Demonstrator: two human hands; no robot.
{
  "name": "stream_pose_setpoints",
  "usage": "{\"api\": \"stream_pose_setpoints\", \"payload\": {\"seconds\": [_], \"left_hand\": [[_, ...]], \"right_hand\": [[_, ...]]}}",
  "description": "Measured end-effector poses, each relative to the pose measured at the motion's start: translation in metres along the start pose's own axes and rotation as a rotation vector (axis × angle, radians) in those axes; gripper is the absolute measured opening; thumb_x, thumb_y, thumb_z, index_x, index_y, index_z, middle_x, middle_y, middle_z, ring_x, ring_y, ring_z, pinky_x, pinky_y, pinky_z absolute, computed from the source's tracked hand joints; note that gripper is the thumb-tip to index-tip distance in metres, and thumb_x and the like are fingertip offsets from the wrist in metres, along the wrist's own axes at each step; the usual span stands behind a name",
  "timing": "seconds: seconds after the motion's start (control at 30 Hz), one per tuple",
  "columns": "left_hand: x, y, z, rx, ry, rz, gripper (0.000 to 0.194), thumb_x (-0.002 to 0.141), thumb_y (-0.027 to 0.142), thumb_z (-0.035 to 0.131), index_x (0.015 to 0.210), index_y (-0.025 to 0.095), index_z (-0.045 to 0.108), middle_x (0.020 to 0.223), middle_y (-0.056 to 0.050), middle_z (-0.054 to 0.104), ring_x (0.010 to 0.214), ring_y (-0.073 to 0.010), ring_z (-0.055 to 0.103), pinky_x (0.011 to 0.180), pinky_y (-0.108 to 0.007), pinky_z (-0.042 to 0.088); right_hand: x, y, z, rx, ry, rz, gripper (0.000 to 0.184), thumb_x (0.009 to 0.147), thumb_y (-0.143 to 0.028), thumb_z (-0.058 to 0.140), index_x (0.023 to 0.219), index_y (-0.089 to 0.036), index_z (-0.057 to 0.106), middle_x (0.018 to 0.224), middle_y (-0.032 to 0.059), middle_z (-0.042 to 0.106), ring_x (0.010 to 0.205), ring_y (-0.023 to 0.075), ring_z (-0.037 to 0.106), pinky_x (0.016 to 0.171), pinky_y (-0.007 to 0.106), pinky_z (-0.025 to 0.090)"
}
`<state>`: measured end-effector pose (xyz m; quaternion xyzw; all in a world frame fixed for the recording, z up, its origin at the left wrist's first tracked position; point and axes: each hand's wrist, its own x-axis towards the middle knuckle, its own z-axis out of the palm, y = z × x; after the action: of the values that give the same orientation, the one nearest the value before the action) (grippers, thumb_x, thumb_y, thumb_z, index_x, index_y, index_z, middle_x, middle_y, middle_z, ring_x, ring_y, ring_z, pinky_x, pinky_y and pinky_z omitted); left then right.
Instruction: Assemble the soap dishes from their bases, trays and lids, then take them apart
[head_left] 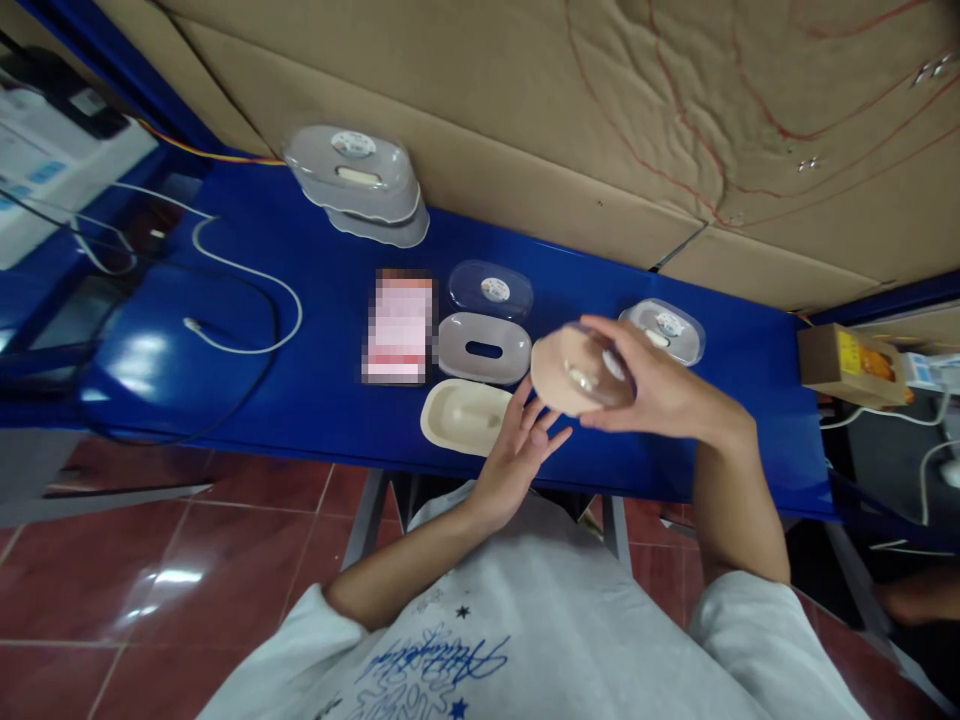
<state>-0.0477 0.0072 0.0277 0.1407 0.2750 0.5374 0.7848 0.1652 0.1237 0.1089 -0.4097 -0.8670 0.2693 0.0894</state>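
My right hand (645,385) grips a beige oval plastic box (555,380) with a clear lid, raised above the table and tilted. Close to the box's lower left edge is my left hand (517,450), open with its fingers spread; whether the fingertips touch it I cannot tell. Partly behind my left hand lies a cream oval tray (446,415). Beyond that are a grey oval piece with a slot (454,345) and a clear lid with a round sticker (469,285). A grey lidded box (694,345) sits past my right hand.
Lidded grey boxes (397,170) are stacked at the back left of the blue table (585,280). A pixelated rectangular thing (397,330) lies left of the oval pieces. A white cable (296,310) curls farther left. A cardboard box (832,365) stands at the right end.
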Motion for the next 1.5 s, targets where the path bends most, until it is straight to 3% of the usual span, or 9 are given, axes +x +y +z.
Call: {"api": "stream_pose_setpoints", "payload": {"seconds": [0.13,0.27,0.5,0.63,0.7,0.93,1.17,1.33,1.5], "left_hand": [[0.009,0.000,0.009,-0.156,0.026,-0.064,0.084,0.094,0.067,0.072,0.166,0.034,0.043,0.172,-0.010,0.049,0.164,-0.0363,0.037,0.132,-0.056,0.037],[0.001,0.002,0.012,-0.243,0.110,-0.137,0.071,0.101,0.063,0.065,0.163,0.029,0.051,0.164,-0.009,0.059,0.165,-0.0345,0.035,0.134,-0.056,0.034],[-0.011,0.005,0.005,-0.271,0.138,-0.127,0.059,0.107,0.055,0.059,0.158,0.025,0.056,0.163,-0.009,0.060,0.163,-0.0326,0.039,0.133,-0.054,0.035],[-0.009,0.006,0.008,-0.297,0.114,-0.104,0.059,0.109,0.053,0.057,0.162,0.028,0.051,0.162,-0.009,0.061,0.163,-0.0316,0.040,0.131,-0.055,0.038],[-0.007,0.007,0.010,-0.293,0.122,-0.087,0.060,0.109,0.052,0.056,0.165,0.031,0.046,0.163,-0.007,0.060,0.162,-0.0294,0.041,0.130,-0.052,0.041],[-0.007,0.003,0.011,-0.239,0.102,-0.083,0.064,0.106,0.053,0.062,0.166,0.042,0.041,0.170,-0.001,0.052,0.157,-0.0247,0.049,0.115,-0.037,0.055],[-0.017,0.007,0.010,-0.198,0.151,-0.094,0.066,0.106,0.052,0.062,0.167,0.045,0.038,0.177,0.000,0.041,0.164,-0.0280,0.037,0.125,-0.046,0.047],[-0.033,0.009,0.005,-0.103,0.188,-0.137,0.066,0.104,0.049,0.067,0.165,0.048,0.041,0.181,0.003,0.033,0.166,-0.0310,0.034,0.130,-0.055,0.038],[-0.043,0.006,-0.001,0.053,0.248,-0.172,0.070,0.101,0.047,0.072,0.163,0.052,0.041,0.178,0.003,0.039,0.166,-0.0313,0.032,0.133,-0.054,0.031]], "right_hand": [[-0.006,-0.008,0.000,0.100,-0.077,-0.055,0.112,0.087,-0.072,0.078,0.174,-0.038,0.016,0.170,0.0121,0.045,0.148,0.0400,0.053,0.121,0.062,0.049],[0.036,0.026,0.005,-0.162,0.096,0.096,0.106,0.092,-0.069,0.072,0.174,-0.026,0.021,0.169,0.0181,0.045,0.151,0.0460,0.047,0.124,0.070,0.040],[0.092,0.071,0.017,-0.328,-0.021,0.186,0.111,0.082,-0.054,0.091,0.170,-0.019,0.033,0.165,0.0213,0.049,0.150,0.0502,0.050,0.125,0.073,0.039],[0.061,0.050,0.014,-0.259,0.056,0.104,0.100,0.095,-0.058,0.077,0.173,-0.029,0.023,0.176,0.0121,0.039,0.165,0.0397,0.032,0.136,0.068,0.026],[0.032,0.025,0.019,-0.134,0.098,0.035,0.087,0.105,-0.058,0.062,0.174,-0.032,0.017,0.178,0.0097,0.036,0.164,0.0340,0.035,0.135,0.063,0.033],[-0.032,-0.038,0.066,0.125,0.037,-0.006,0.102,0.095,-0.059,0.077,0.174,-0.038,0.017,0.177,0.0116,0.036,0.164,0.0380,0.036,0.129,0.066,0.042],[-0.022,-0.003,0.051,0.356,0.012,-0.008,0.086,0.096,-0.058,0.074,0.169,-0.039,0.033,0.171,0.0071,0.048,0.153,0.0351,0.053,0.127,0.058,0.046],[-0.001,0.026,0.043,0.043,0.080,0.019,0.096,0.092,-0.057,0.078,0.171,-0.034,0.029,0.174,0.0105,0.042,0.163,0.0389,0.036,0.132,0.065,0.033],[0.017,0.042,0.045,-0.141,-0.046,0.038,0.094,0.094,-0.052,0.078,0.171,-0.032,0.030,0.179,0.0135,0.034,0.165,0.0399,0.033,0.131,0.067,0.031]]}}
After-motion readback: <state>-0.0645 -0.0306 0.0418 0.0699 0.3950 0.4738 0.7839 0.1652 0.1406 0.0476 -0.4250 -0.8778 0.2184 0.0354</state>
